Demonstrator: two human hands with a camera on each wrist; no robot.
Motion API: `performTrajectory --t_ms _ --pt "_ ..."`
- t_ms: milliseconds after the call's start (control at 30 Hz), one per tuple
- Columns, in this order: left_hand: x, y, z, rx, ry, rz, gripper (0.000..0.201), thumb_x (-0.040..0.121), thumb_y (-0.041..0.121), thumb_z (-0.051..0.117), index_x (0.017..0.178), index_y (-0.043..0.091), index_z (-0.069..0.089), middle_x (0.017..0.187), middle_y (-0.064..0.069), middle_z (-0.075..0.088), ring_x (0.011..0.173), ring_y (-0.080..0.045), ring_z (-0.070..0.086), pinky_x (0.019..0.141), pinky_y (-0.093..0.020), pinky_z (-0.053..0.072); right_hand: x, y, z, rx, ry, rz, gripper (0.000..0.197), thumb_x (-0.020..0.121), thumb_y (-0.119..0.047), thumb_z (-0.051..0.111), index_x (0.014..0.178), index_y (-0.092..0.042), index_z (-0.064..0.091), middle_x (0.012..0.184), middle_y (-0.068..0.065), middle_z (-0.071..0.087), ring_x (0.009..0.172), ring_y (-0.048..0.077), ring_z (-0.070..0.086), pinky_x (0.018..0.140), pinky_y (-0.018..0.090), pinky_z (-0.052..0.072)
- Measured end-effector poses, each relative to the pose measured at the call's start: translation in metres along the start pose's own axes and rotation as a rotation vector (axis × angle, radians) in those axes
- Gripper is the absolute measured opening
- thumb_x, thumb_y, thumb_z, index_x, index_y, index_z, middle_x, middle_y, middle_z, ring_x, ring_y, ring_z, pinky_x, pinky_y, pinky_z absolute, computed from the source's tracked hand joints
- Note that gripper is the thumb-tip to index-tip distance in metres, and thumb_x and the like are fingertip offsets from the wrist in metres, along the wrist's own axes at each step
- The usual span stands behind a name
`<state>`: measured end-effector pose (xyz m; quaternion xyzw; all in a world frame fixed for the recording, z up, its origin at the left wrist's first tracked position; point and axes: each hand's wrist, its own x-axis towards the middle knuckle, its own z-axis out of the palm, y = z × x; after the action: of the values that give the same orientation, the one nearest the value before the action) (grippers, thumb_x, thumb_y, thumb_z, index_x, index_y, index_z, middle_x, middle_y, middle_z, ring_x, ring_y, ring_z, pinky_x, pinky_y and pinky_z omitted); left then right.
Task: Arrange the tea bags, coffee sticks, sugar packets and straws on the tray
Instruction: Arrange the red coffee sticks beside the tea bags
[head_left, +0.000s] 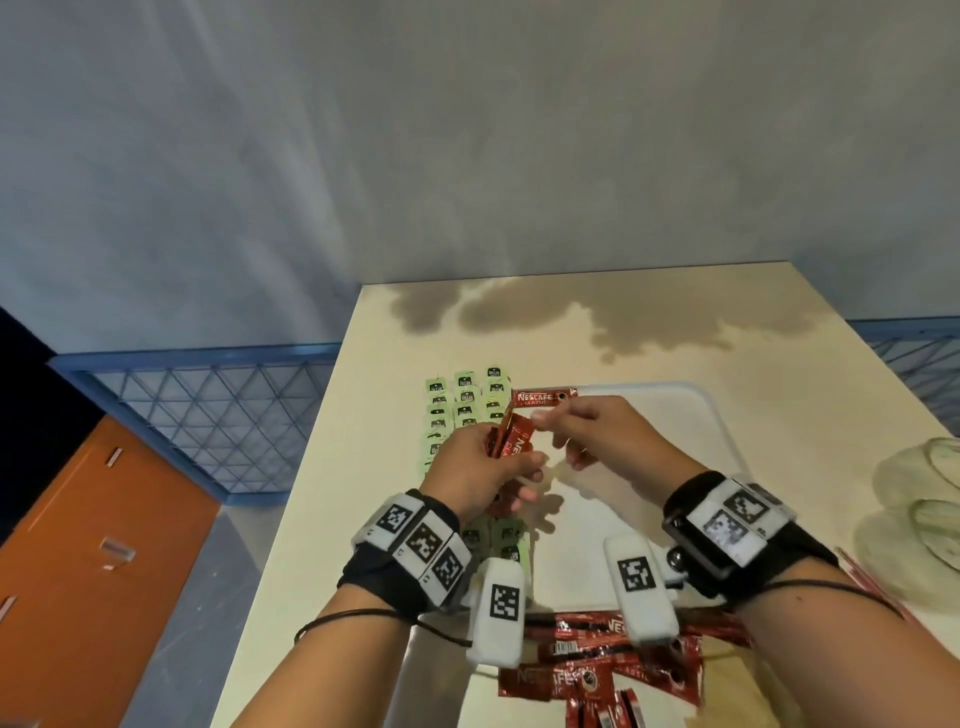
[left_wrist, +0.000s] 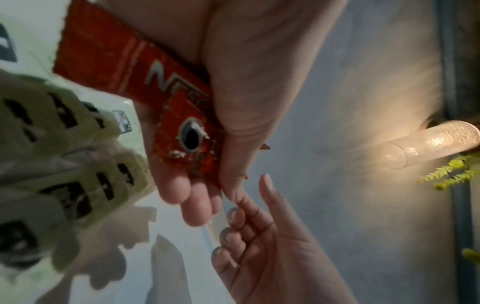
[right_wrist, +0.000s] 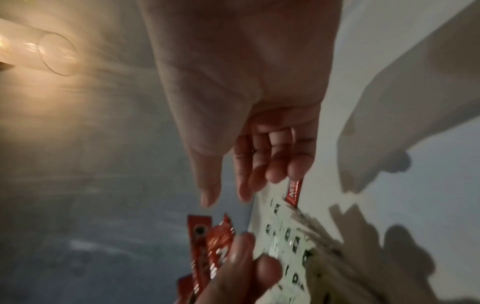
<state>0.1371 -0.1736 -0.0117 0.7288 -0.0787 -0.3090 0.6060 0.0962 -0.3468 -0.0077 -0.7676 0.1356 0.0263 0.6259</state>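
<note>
While the left hand (head_left: 470, 467) grips a small bundle of red coffee sticks (head_left: 511, 441), fingers curled round them above the near left part of the tray (head_left: 691, 410), the right hand (head_left: 597, 431) reaches in from the right with thumb and forefinger extended toward the bundle's top end. Whether those fingertips have closed on a stick yet cannot be told; the right wrist view shows thumb and fingers a little apart, just short of the sticks. The two hands are close together, almost meeting.

The held sticks stand tilted, their long axis running from the left palm up and away from the person, top ends leaning toward the right hand. That hand is the nearer one for drawing a single stick out, and it would probably turn it crosswise before setting it down.

Just beyond the hands one coffee stick (head_left: 545, 397) already lies flat at the far edge of the tray, its length running left to right. Left of the hands and beyond them, rows of green tea bags (head_left: 465, 397) lie in neat columns. Nearer than the wrists, a loose heap of more coffee sticks (head_left: 597, 670) waits on the bench (head_left: 779, 338).
</note>
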Motion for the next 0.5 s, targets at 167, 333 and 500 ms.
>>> performTrajectory --t_ms 167,333,500 --pt "-0.023 0.002 0.017 -0.037 -0.087 0.009 0.020 0.093 0.015 0.065 0.107 0.001 0.062 0.075 -0.013 0.070 0.059 -0.023 0.066 0.050 -0.028 0.052 -0.027 -0.006 0.003 -0.046 -0.010 -0.032 0.014 0.085 -0.021 0.075 0.080 -0.008 0.072 0.068 0.003 0.065 0.063 0.014 0.055 0.060 0.024 0.047" --pt "-0.042 0.002 0.025 -0.160 0.035 0.031 0.021 0.100 0.020 0.053 0.110 0.003 0.061 0.085 -0.017 0.072 0.068 -0.025 0.070 0.055 -0.029 0.057 -0.054 -0.010 0.003 -0.002 0.043 -0.044 0.023 0.090 -0.029 0.069 0.093 -0.006 0.071 0.078 0.006 0.068 0.064 0.016 0.060 0.063 0.030 0.050" --pt "-0.049 0.002 0.031 -0.284 0.291 0.097 0.026 0.098 0.026 0.058 0.107 0.004 0.069 0.097 -0.006 0.076 0.075 -0.015 0.073 0.056 -0.023 0.056 -0.077 -0.007 0.016 -0.030 0.038 -0.015 0.038 0.076 -0.028 0.083 0.099 -0.009 0.061 0.086 0.009 0.069 0.065 0.019 0.067 0.062 0.033 0.052"
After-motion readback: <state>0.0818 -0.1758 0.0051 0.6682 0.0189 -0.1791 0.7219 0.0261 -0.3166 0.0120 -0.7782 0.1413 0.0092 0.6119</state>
